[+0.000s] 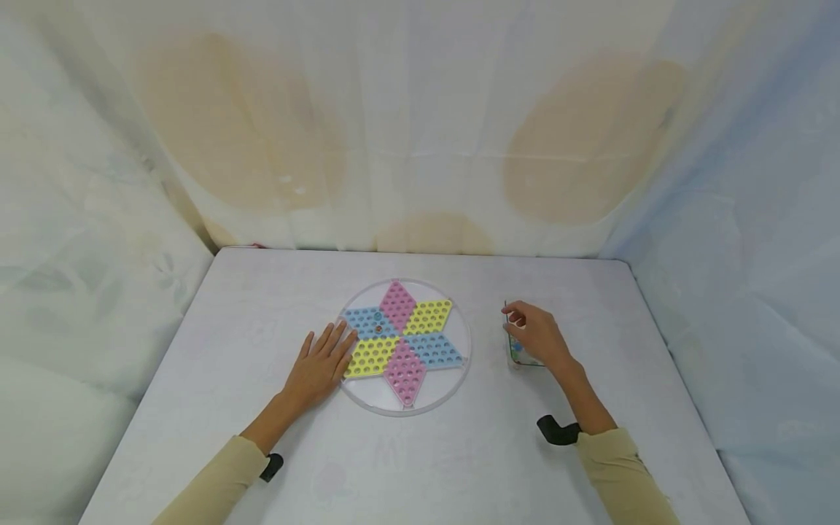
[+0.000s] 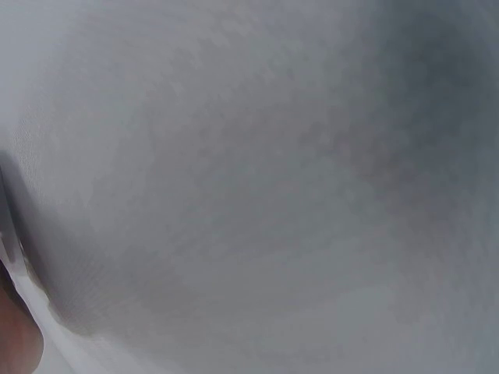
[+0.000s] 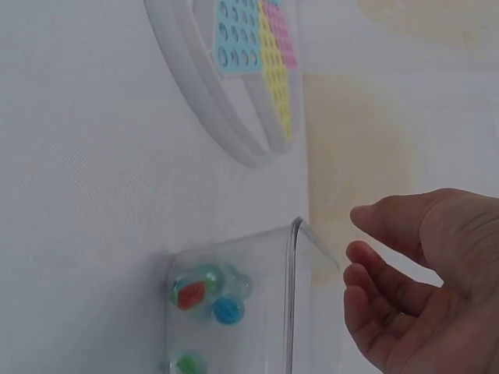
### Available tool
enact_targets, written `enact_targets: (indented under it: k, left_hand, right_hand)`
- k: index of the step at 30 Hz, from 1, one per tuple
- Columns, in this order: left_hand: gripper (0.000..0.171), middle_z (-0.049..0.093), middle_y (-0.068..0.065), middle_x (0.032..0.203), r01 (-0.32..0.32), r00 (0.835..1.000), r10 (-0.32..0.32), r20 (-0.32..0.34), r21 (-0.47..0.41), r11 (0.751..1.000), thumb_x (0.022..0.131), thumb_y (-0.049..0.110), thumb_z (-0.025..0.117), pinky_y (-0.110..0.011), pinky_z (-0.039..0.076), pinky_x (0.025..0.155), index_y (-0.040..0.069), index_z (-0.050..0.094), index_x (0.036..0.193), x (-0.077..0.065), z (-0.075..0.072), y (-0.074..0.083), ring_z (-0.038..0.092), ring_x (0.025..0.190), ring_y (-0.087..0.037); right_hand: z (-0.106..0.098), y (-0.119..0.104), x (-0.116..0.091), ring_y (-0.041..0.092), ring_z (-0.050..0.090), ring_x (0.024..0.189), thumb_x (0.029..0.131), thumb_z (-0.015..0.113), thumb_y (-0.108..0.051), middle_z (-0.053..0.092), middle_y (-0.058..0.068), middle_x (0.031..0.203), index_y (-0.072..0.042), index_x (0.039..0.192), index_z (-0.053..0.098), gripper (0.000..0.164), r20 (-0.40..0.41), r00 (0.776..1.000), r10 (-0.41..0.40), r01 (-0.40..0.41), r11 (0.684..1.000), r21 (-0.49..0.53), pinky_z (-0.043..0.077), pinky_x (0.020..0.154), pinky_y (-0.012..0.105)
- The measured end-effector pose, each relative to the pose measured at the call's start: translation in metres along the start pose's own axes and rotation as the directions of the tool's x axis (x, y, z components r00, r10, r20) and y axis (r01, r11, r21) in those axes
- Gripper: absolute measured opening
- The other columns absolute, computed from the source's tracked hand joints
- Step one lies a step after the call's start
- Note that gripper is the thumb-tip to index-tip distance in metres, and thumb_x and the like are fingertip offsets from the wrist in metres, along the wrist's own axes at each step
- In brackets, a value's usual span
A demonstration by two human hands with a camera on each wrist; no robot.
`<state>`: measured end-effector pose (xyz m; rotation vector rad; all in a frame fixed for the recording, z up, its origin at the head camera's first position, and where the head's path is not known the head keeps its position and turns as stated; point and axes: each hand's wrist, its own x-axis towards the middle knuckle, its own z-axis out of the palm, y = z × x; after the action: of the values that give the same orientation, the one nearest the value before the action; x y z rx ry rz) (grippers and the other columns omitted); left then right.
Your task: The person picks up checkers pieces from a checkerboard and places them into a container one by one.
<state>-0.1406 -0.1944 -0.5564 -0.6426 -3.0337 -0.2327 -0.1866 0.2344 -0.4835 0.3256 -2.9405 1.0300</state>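
A round Chinese checkers board [image 1: 420, 390] with a pink, yellow and blue star lies on the table. Two marbles [image 1: 378, 329] sit in its upper left blue section. My left hand [image 1: 318, 372] rests with spread fingers on the board's left edge. To the right stands a clear plastic box [image 3: 265, 343] holding several glass marbles [image 3: 228, 310], among them blue, green and red ones. My right hand [image 1: 534, 335] hovers at the box's open top, fingers loosely bent. In the right wrist view a gap shows between thumb and fingertips, with nothing visible in it.
The white-covered table [image 1: 420, 467] runs back to a pale cloth curtain [image 1: 407, 109] with tan circles. Cloth also hangs along the left and right sides. A black wrist mount [image 1: 558, 430] sits on the right forearm, another [image 1: 271, 467] on the left.
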Motion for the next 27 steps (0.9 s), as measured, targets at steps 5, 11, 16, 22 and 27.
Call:
enact_targets:
  k: [5, 11, 16, 22, 27]
  left_hand:
    - [0.058, 0.022, -0.011, 0.164, -0.004, 1.000, 0.003, -0.008, -0.005, 1.000, 0.105, 0.035, 0.045, -0.058, 0.010, 0.118, 0.013, 0.034, 0.157, 0.000, 0.000, -0.001, 0.015, 0.150, -0.032]
    - [0.057, 0.018, -0.009, 0.165, 0.021, 1.000, -0.021, 0.020, -0.020, 1.000, 0.106, 0.037, 0.042, -0.056, 0.005, 0.118, 0.014, 0.031, 0.158, 0.001, 0.004, -0.002, 0.010, 0.151, -0.029]
    - [0.057, 0.018, -0.009, 0.165, 0.030, 0.999, -0.029, 0.022, -0.046, 0.998, 0.106, 0.036, 0.043, -0.056, 0.003, 0.118, 0.014, 0.032, 0.158, 0.001, 0.005, -0.001, 0.009, 0.152, -0.030]
    - [0.058, 0.018, -0.010, 0.165, 0.025, 0.999, -0.025, 0.022, -0.034, 0.999, 0.106, 0.036, 0.043, -0.056, 0.003, 0.118, 0.014, 0.032, 0.158, 0.001, 0.005, -0.002, 0.009, 0.151, -0.030]
    - [0.058, 0.018, -0.010, 0.165, 0.023, 1.000, -0.022, 0.020, -0.022, 0.999, 0.106, 0.036, 0.043, -0.056, 0.003, 0.118, 0.013, 0.031, 0.158, 0.001, 0.006, -0.002, 0.009, 0.152, -0.030]
  right_hand:
    - [0.005, -0.016, 0.003, 0.031, 0.063, 0.095, 0.092, 0.069, -0.005, 0.069, 0.014, 0.101, 0.002, 0.118, 0.067, 0.027, -0.009, 1.000, -0.016, 0.017, 0.999, 0.033, 0.054, 0.081, 0.047]
    - [0.013, -0.040, 0.007, 0.030, 0.064, 0.093, 0.091, 0.070, -0.005, 0.069, 0.013, 0.100, 0.000, 0.118, 0.067, 0.028, -0.010, 1.000, -0.020, 0.021, 0.997, 0.069, 0.055, 0.080, 0.045]
    - [0.020, -0.053, 0.011, 0.029, 0.064, 0.094, 0.091, 0.070, -0.006, 0.068, 0.015, 0.102, -0.001, 0.119, 0.067, 0.028, 0.010, 1.000, -0.026, 0.025, 0.996, 0.083, 0.055, 0.080, 0.044]
    - [0.028, -0.064, 0.017, 0.028, 0.065, 0.094, 0.092, 0.070, -0.007, 0.069, 0.015, 0.104, -0.002, 0.120, 0.066, 0.029, 0.020, 0.999, -0.028, 0.026, 0.996, 0.090, 0.054, 0.084, 0.044]
    - [0.035, -0.075, 0.021, 0.027, 0.065, 0.095, 0.092, 0.071, -0.008, 0.069, 0.012, 0.103, -0.002, 0.121, 0.066, 0.030, 0.024, 0.999, -0.037, 0.033, 0.992, 0.124, 0.055, 0.082, 0.042]
